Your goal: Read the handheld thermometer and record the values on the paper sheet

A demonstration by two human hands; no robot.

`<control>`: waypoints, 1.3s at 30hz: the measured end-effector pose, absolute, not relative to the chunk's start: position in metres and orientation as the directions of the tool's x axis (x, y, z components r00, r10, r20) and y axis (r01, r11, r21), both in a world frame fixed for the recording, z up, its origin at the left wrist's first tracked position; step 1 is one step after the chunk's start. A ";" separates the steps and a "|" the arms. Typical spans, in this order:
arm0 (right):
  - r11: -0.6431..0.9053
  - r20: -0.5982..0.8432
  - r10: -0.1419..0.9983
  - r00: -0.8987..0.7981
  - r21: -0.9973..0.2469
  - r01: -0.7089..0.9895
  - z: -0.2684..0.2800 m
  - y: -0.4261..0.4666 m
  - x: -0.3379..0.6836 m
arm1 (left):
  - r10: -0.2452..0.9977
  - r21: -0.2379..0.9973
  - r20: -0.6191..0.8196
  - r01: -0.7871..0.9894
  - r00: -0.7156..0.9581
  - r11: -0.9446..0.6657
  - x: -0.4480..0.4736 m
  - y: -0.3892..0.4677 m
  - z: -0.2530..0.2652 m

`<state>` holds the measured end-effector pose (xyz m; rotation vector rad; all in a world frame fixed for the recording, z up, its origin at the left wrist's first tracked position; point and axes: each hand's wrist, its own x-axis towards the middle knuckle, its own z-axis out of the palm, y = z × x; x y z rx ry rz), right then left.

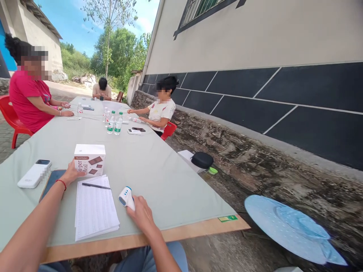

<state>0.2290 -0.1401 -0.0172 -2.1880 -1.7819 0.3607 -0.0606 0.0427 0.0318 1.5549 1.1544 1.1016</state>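
Your left hand point(72, 173) is grasping the lower left corner of a white carton printed with chocolate squares point(90, 160), your thumb lying across its front. The carton is standing upright on the cloth-covered table point(170, 181), just beyond a stack of printed sheets point(95, 213). Your right hand point(143, 213) is holding a white-and-blue infrared thermometer point(126, 197) by its handle, right of the sheets. A dark pen point(96, 186) is lying across the top of the stack. Under your left wrist, a dark blue flat slab point(53, 181) is resting on the cloth, and a white power bank point(35, 173) is lying to its left. Farther up, two green-labelled water bottles point(114, 124) are standing side by side. A co-worker in a pink top point(31, 100) is sitting at the left, another in a patterned white top point(163, 110) at the right, and a third person point(102, 90) is leaning over the far end.
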 end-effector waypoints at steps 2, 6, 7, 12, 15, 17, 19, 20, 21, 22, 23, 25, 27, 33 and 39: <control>-0.173 0.038 0.978 0.207 -0.416 0.893 -0.021 -0.140 0.229 | 0.972 0.981 0.105 0.137 0.212 -0.136 -0.056 0.042 0.035; -0.101 0.141 0.953 0.269 -0.688 0.719 -0.023 -0.144 0.232 | 0.989 0.980 0.142 0.150 -0.048 -0.133 -0.050 0.030 0.041; -0.068 0.157 0.944 0.291 -0.771 0.634 -0.021 -0.146 0.232 | 0.979 0.976 0.166 0.159 -0.117 -0.147 -0.049 0.023 0.044; 0.115 0.187 0.924 0.333 -0.968 0.222 0.006 -0.155 0.217 | 0.974 0.979 0.130 -0.131 -0.186 -0.156 -0.042 -0.027 0.046; 0.145 0.143 0.960 0.241 -0.989 0.006 0.022 -0.162 0.196 | 0.998 0.976 0.005 -0.219 -0.060 -0.018 -0.033 -0.063 0.033; 0.123 0.103 0.982 0.160 -0.986 -0.116 0.027 -0.164 0.182 | 1.000 0.983 0.002 -0.181 -0.022 -0.006 -0.026 -0.080 0.021; 0.079 0.061 0.993 0.097 -0.978 -0.192 0.029 -0.163 0.168 | 1.000 0.993 0.015 -0.119 0.009 -0.014 -0.021 -0.089 0.012; 0.057 0.040 0.996 0.080 -0.975 -0.216 0.028 -0.162 0.162 | 1.000 0.996 0.022 -0.089 0.020 -0.020 -0.020 -0.091 0.010; 0.039 0.022 0.997 0.073 -0.972 -0.233 0.028 -0.160 0.157 | 0.999 0.998 0.026 -0.064 0.025 -0.025 -0.019 -0.091 0.008; 0.024 0.006 0.997 0.075 -0.969 -0.245 0.028 -0.158 0.152 | 0.999 0.999 0.030 -0.042 0.025 -0.029 -0.018 -0.092 0.007; 0.012 -0.010 0.996 0.084 -0.966 -0.257 0.027 -0.155 0.148 | 0.999 0.999 0.034 -0.023 0.023 -0.034 -0.018 -0.091 0.007; -0.001 -0.033 0.993 0.110 -0.961 -0.277 0.029 -0.151 0.141 | 0.999 0.999 0.041 0.011 0.015 -0.042 -0.019 -0.091 0.008; 0.007 -0.031 0.990 0.134 -0.961 -0.276 0.033 -0.148 0.137 | 0.999 0.998 0.042 0.039 0.018 -0.043 -0.020 -0.091 0.008; -0.023 -0.045 0.995 0.090 -0.973 -0.228 0.046 -0.145 0.132 | 1.000 1.000 0.003 0.012 0.021 -0.003 -0.024 -0.090 0.008; -0.041 -0.063 0.996 0.069 -0.956 -0.289 0.044 -0.143 0.132 | 0.999 1.000 -0.018 0.007 0.051 0.017 -0.026 -0.089 0.010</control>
